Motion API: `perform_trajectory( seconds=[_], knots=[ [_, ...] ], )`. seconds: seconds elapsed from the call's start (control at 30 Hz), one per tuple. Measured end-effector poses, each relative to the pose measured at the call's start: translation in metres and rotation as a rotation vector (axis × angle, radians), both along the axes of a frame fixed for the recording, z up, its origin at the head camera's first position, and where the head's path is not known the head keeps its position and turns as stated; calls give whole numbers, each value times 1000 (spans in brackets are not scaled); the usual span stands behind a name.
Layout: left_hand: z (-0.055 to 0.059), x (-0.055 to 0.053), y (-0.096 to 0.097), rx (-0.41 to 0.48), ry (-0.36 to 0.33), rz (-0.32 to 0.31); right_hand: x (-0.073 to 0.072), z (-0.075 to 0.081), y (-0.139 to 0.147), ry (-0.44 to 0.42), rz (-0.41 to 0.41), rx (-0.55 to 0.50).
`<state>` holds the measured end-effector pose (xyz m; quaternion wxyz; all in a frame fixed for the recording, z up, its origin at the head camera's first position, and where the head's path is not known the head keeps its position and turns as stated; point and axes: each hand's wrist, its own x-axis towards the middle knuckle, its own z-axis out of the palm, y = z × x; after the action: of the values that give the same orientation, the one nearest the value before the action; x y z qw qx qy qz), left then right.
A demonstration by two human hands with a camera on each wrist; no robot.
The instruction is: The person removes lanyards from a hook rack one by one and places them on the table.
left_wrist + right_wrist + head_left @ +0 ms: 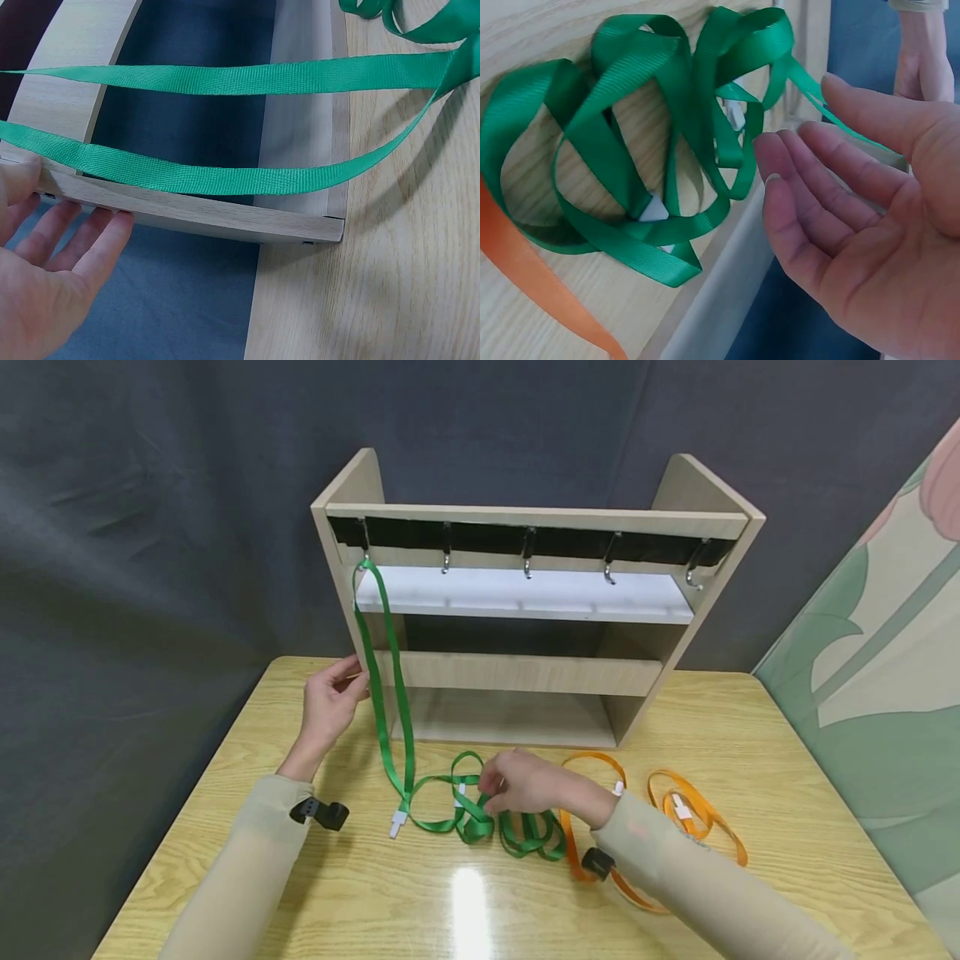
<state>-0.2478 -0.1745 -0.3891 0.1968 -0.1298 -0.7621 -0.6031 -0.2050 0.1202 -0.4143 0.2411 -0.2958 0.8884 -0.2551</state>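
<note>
My left hand (pixel 330 697) touches the left side panel (pixel 225 215) of a wooden hook rack. In the left wrist view, its fingers rest along the panel's outer face, with the thumb by the front edge. Beside it, a green lanyard (pixel 401 693) hangs from the leftmost hook (pixel 366 539), its white clip (pixel 398 823) down by the tabletop. Over coiled green lanyards (pixel 630 142) hovers my right hand (pixel 522 782); the right wrist view shows its fingers loosely bent and nothing held. Part of the coils is hidden beneath that hand in the head view.
Two orange lanyards (pixel 708 814) with white clips lie on the wooden table (pixel 795 843) at the right, partly behind the right forearm. Several metal hooks (pixel 527 556) line the rack's black strip. A dark curtain (pixel 517 427) stands behind, with a patterned cloth (pixel 892 635) at right.
</note>
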Motion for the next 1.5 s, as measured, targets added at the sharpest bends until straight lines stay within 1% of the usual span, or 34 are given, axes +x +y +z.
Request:
perform_trajectory(
  seconds=[0.17,0.27,0.4,0.5,0.6,0.73,0.83,0.93,1.07,1.17,1.23,1.33,1.5],
  knots=[
    [0,0,0,-6,-4,3,-1,7,2,24,13,-28],
    [0,1,0,-9,-6,3,-3,15,2,54,25,-49],
    [0,1,0,-12,-6,3,-7,32,2,111,31,-87],
    [0,1,-1,-15,-5,6,-12,48,2,167,42,-118],
    [-1,0,-1,-15,-7,9,-16,64,-1,204,59,-155],
    [-1,0,-1,-13,-8,6,-19,84,-8,219,67,-200],
    [-1,0,-1,-12,-6,5,-22,95,-13,217,62,-232],
    [-1,0,-1,-11,-1,5,-24,104,-18,221,58,-274],
    [0,1,-1,-13,3,4,-27,112,-24,235,55,-320],
    [1,1,0,-16,4,5,-28,116,-28,248,39,-347],
    [1,1,0,-17,5,5,-29,119,-31,258,14,-368],
    [1,1,0,-16,6,5,-31,124,-37,294,-39,-412],
    [1,2,0,-15,0,7,-33,133,-51,380,-144,-491]
  ],
)
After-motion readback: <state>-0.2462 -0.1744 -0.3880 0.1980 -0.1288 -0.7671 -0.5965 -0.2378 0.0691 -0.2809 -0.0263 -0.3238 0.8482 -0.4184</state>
